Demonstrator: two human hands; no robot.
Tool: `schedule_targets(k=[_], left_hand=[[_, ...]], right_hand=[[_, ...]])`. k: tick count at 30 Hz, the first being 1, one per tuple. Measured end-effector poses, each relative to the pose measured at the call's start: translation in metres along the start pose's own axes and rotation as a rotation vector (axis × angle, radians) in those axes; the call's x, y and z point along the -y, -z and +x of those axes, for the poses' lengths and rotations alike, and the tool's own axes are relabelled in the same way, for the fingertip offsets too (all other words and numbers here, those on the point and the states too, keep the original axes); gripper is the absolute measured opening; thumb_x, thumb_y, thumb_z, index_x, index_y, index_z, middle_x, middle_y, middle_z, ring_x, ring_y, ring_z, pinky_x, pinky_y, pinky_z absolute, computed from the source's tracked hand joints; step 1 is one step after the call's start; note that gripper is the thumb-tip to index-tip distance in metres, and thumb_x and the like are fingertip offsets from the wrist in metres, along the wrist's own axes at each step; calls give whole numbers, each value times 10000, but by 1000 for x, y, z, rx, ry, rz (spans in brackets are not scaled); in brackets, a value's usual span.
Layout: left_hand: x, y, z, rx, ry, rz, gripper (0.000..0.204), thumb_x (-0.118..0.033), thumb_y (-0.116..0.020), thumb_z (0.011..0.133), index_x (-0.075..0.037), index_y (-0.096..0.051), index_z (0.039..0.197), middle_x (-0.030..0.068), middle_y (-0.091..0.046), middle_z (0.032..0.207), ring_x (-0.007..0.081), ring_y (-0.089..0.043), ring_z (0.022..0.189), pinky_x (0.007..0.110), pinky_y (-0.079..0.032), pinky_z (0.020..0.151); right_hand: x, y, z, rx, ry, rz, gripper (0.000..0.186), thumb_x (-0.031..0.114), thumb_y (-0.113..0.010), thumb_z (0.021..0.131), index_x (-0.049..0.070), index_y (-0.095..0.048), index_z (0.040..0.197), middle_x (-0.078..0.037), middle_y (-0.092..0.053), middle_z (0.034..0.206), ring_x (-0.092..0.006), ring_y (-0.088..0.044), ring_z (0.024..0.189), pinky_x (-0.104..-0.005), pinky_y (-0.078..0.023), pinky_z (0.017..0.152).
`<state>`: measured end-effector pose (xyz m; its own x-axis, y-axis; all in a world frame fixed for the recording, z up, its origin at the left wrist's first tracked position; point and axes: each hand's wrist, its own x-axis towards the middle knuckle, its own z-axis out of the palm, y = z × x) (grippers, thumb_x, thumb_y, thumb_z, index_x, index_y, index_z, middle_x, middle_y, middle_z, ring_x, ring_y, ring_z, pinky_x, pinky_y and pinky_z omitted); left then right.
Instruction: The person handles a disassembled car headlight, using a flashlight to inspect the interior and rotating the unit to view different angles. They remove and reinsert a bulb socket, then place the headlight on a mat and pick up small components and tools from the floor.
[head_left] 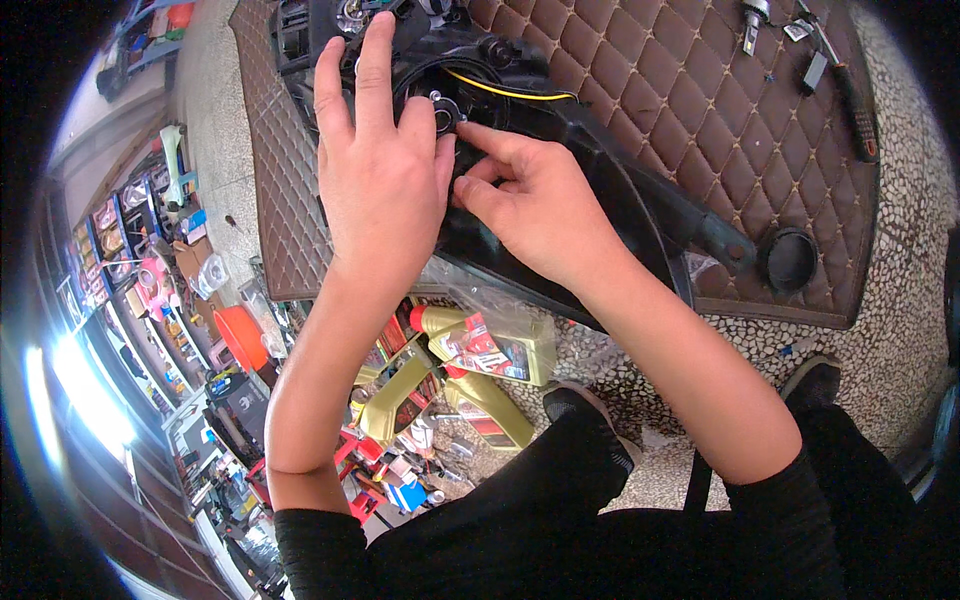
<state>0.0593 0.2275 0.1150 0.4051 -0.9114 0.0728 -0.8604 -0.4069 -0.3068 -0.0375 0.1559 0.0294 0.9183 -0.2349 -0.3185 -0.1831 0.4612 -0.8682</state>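
A large black headlight housing point(620, 195) lies on a brown quilted mat point(660, 60). Over its upper left part my left hand point(380, 165) is spread, two fingers stretched out and the thumb beside a small round socket point(444, 116). My right hand point(535, 195) comes in from the other side, its index fingertip at the socket's edge. The thumb and other fingers of that hand are curled together; whatever sits between them is hidden. Just above the socket a yellow wire point(510, 92) crosses the housing.
A round black cap point(788, 258) rests at the mat's near right. Farther back lie an LED bulb point(753, 28), a small dark box-shaped part point(813, 73) and a screwdriver point(857, 115). Gold bottles point(490, 408) stand on the floor by my shoe point(590, 425); an orange basin point(240, 338) is left.
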Motion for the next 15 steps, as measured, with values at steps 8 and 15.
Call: schedule_targets(k=[8, 15], left_hand=[[-1, -4, 0, -20, 6, -7, 273, -138, -801, 693, -10, -598, 824, 145, -355, 1509, 460, -347, 1338, 507, -421, 1030], [-10, -2, 3, -25, -32, 55, 292, -152, -793, 708, -19, -580, 857, 176, -350, 1501, 474, -328, 1336, 518, -386, 1058]], right_hand=[[-1, -3, -3, -131, 21, -10, 443, 36, -611, 817, -90, -570, 1240, -170, -687, 821, -227, -670, 706, -332, -533, 673], [-5, 1, -5, -66, -15, 23, 467, 22, -542, 907, -107, -463, 1348, -107, -683, 862, -78, -535, 541, -235, -457, 500]])
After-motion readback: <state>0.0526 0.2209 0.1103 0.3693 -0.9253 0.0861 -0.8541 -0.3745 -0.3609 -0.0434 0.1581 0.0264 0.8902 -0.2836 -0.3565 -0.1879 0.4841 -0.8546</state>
